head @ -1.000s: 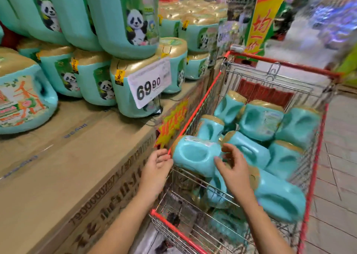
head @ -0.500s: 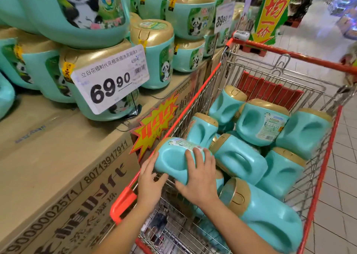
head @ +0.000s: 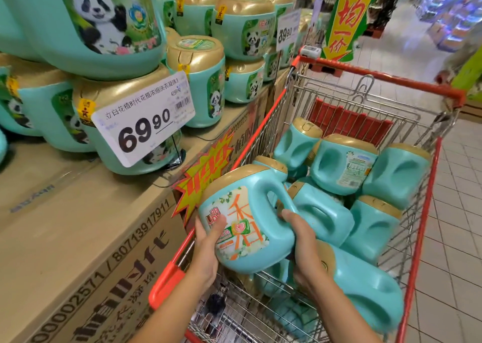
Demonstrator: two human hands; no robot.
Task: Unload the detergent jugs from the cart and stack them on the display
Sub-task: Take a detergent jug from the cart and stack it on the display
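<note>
I hold a teal detergent jug [head: 250, 220] with a gold cap just above the left rim of the red wire cart [head: 378, 80]. Its front label faces me. My left hand [head: 208, 246] grips its lower left side, thumb across the label. My right hand [head: 303, 241] grips its right side below the handle. Several more teal jugs [head: 344, 162] lie jumbled in the cart. The display [head: 78, 227] on my left is made of cardboard cases, with panda-label jugs [head: 198, 81] stacked on top.
A white price card reading 69.90 [head: 143, 123] hangs off the front jug on the display. A yellow starburst tag [head: 203, 175] sticks out from the case edge beside the cart. A yellow-green banner [head: 347, 19] stands behind the cart. Tiled aisle floor [head: 456, 212] runs on the right.
The jug lay on its side in the cart under both hands. It now sits lifted above the cart rim and turned label-up, with both hands gripping its sides.
</note>
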